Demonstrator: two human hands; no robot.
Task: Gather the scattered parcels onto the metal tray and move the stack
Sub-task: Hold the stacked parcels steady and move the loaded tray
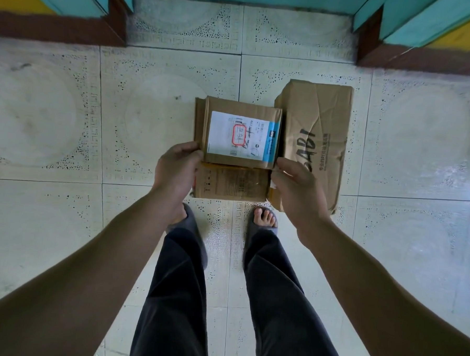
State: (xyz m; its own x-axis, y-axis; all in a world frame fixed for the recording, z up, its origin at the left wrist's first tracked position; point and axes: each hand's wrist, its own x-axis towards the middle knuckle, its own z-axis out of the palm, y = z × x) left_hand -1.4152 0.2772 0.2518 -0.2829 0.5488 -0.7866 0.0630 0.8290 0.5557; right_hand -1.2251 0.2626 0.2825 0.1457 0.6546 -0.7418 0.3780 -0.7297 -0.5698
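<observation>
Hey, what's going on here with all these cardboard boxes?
A person stands on a tiled floor, holding two stacked parcels between both hands. The left hand grips the left edge of the labelled box, which sits on a printed box; the right hand grips the labelled box's right corner. A larger crumpled box lies beside them. No metal tray is in view.

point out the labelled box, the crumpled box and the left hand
labelled box [241, 134]: head view, on its white shipping label
crumpled box [316, 133]: head view, on its creased top face
left hand [174, 173]: head view, on the back of the hand
</observation>
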